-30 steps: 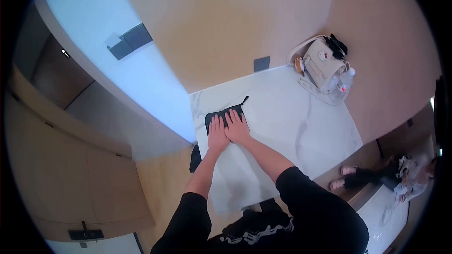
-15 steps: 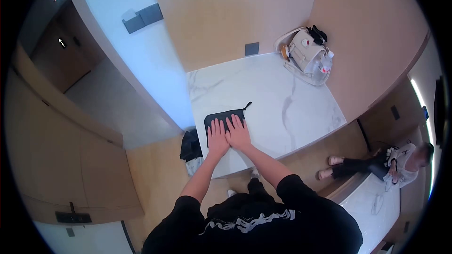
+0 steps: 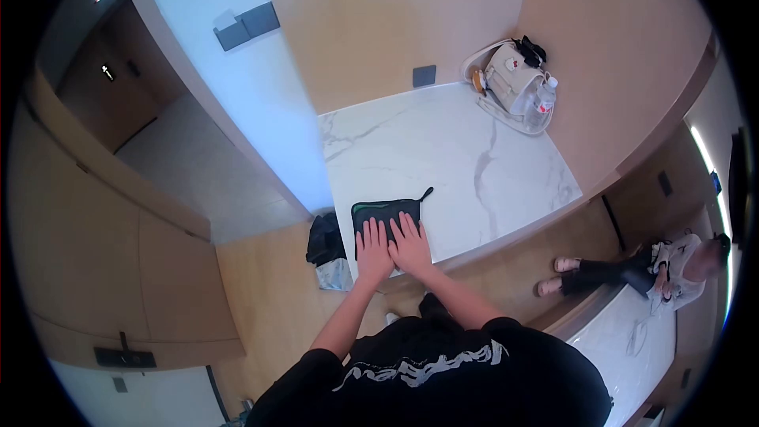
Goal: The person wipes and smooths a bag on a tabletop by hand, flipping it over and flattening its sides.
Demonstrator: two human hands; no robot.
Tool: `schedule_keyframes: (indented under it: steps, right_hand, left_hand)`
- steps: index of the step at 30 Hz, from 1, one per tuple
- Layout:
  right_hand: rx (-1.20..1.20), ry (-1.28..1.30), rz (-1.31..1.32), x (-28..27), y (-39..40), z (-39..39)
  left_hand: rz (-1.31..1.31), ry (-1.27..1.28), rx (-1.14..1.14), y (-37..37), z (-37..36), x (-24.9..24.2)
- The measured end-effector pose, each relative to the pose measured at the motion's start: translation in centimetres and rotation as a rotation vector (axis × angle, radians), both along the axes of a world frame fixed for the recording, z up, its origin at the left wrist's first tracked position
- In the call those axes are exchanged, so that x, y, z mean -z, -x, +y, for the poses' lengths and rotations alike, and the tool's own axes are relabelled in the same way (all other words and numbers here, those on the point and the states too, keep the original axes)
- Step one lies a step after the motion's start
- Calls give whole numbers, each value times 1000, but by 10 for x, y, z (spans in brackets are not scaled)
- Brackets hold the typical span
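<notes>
A flat black pouch [image 3: 386,211] with a green-edged zip and a short pull strap lies near the front left corner of a white marble table [image 3: 458,158]. My left hand [image 3: 371,249] and my right hand [image 3: 411,245] lie side by side, palms down and fingers spread, pressing on the near half of the pouch. Neither hand grips anything.
A beige bag [image 3: 514,79] with a water bottle [image 3: 544,99] stands at the table's far right corner against the wall. A dark bag [image 3: 326,243] lies on the floor left of the table. A seated person [image 3: 648,269] is at the right.
The pouch and both hands have slid toward the table's near edge. My head has drawn back, so the table looks farther away.
</notes>
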State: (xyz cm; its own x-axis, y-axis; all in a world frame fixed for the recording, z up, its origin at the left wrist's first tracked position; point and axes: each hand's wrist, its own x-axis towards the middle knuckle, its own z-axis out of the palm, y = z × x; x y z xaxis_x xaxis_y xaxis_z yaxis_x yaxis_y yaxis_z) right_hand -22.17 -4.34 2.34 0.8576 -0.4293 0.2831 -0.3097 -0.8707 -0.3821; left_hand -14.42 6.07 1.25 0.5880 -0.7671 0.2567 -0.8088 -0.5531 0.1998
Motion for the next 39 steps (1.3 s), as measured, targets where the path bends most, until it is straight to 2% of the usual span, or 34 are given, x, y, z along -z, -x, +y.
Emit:
schedule_keyframes:
  steps: [7, 11, 13, 15, 17, 19, 23, 25, 36, 39]
  right_hand:
    - [-15, -53, -39, -5, 18, 7]
    - [-22, -116, -84, -1, 14, -5]
    - [15, -372, -55, -13, 16, -15]
    - [62, -399, -131, -8, 16, -29]
    - [279, -179, -255, -1, 18, -53]
    - [406, -94, -155, 6, 21, -85]
    - [507, -130, -105, -6, 18, -113]
    - [496, -34, 45, -8, 14, -108]
    - [516, -108, 161, -26, 2, -102]
    - [510, -68, 220, -26, -1, -101]
  left_hand:
    - [27, -29, -6, 16, 6, -2]
    - [-17, -61, -95, 21, -8, 3]
    - [92, 2, -139, 24, -15, -5]
    - [118, 29, -137, 21, -26, -5]
    - [154, 27, -193, 16, -39, -15]
    - [119, -23, -209, 3, -50, -14]
    - [51, -55, -186, -41, -70, -12]
    - [10, -9, -199, -71, -83, -8]
    - [-59, -9, -475, -288, -176, 15]
    - [19, -52, -523, -333, -204, 13]
